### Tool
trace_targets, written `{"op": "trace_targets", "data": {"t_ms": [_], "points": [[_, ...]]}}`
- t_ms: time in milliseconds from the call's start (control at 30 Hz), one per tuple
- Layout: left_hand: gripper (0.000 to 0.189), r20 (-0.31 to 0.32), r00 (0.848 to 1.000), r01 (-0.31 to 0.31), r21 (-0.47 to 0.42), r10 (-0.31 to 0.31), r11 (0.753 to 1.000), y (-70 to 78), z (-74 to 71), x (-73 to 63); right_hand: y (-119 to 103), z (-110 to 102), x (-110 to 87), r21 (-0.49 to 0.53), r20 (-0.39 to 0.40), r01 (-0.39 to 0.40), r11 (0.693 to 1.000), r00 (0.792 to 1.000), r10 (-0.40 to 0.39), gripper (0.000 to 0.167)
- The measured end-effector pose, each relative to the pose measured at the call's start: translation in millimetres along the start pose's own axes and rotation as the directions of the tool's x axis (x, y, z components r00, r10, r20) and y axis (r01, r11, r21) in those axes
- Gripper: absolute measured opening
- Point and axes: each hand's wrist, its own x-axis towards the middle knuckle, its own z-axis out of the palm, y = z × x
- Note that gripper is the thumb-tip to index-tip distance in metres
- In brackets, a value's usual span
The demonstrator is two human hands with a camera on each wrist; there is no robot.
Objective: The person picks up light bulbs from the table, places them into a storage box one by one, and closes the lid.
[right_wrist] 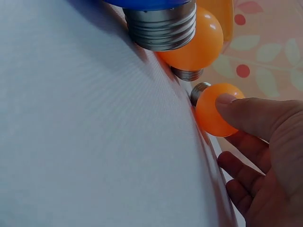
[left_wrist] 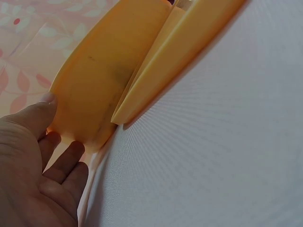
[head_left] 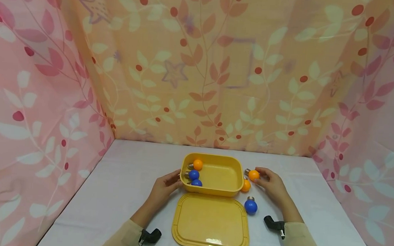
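Note:
A yellow plastic box point(head_left: 219, 178) holds an orange bulb point(head_left: 197, 164) and two blue bulbs point(head_left: 194, 175), all toward its left end. My left hand point(head_left: 162, 188) rests against the outside of the box's left end; the left wrist view shows its thumb point(left_wrist: 41, 111) on the wall and the other fingers loosely bent beside it. To the right of the box, my right hand point(head_left: 274, 185) pinches another orange bulb point(right_wrist: 217, 111) between thumb and fingers, its metal base pointing away from the palm. The right index fingertip is hidden behind that bulb.
A second orange bulb point(head_left: 245, 185) lies against the box's right side. Nearer stands a blue bulb point(head_left: 251, 206), metal base pointing away. The yellow lid point(head_left: 211, 224) lies flat in front of the box. Floral cloth walls point(head_left: 198, 100) bound the white table point(head_left: 132, 153).

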Motion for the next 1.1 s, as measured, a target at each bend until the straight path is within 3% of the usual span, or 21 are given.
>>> {"op": "trace_targets", "data": {"t_ms": [333,767,900,1100], "points": [[0.055,0.001,1.000,-0.012,0.007,0.012,1.000,1.4,-2.4,0.7,0.6,2.1,3.9,-0.013,-0.016,-0.013,1.000,1.000,0.013,0.056],[0.056,0.009,1.000,-0.013,-0.019,0.013,1.000,-7.5,0.5,1.1,-3.7,-1.2,-2.0,-0.014,-0.033,-0.037,0.999,0.999,0.036,0.056],[0.056,-0.002,1.000,-0.006,-0.018,0.006,1.000,-7.5,1.1,0.9,-8.3,-4.5,-2.7,0.010,-0.052,-0.015,1.000,0.999,0.015,0.054],[0.057,0.002,1.000,-0.019,-0.013,0.019,1.000,-7.1,1.0,1.6,-18.6,-11.7,-2.0,-0.034,-0.087,0.065,0.997,0.994,-0.068,0.053]]}}
